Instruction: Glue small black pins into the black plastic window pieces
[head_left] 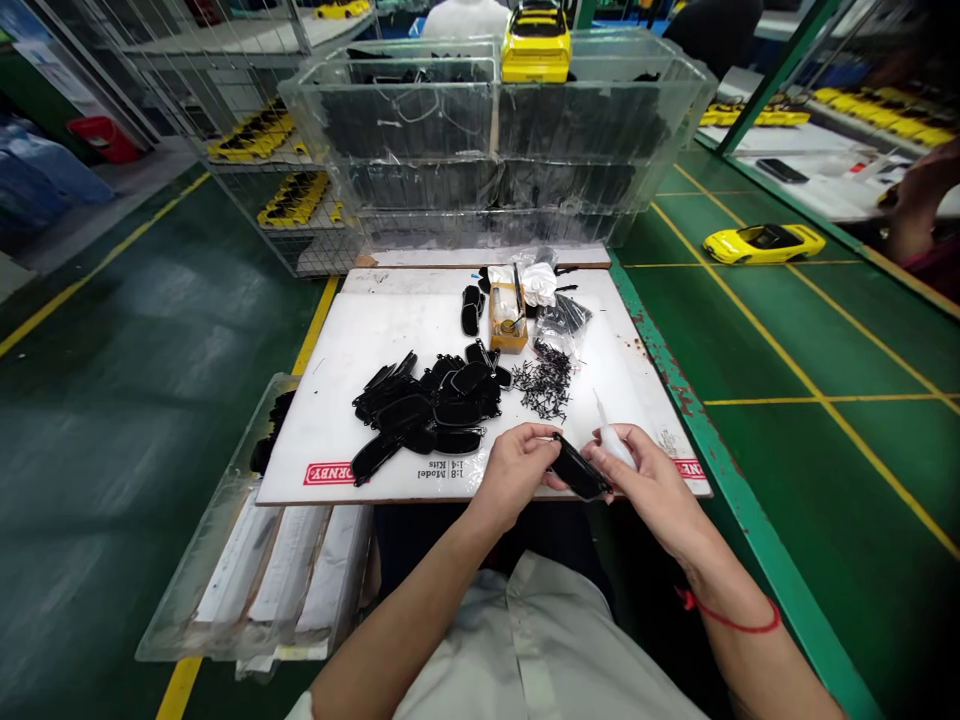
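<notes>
While left fingers (531, 434) pinch a black part (577, 472), right fingers (611, 462) clasp a white bottle (618, 446); the board (307, 405) reads "1:8 Model".

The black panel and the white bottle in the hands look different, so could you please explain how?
The panel is black, while the bottle is white. The panel is simply elongated; the bottle narrows to a thin nozzle. The left hand holds the panel, whereas the bottle is in the right hand. Both are held by the near edge of the board.
</notes>
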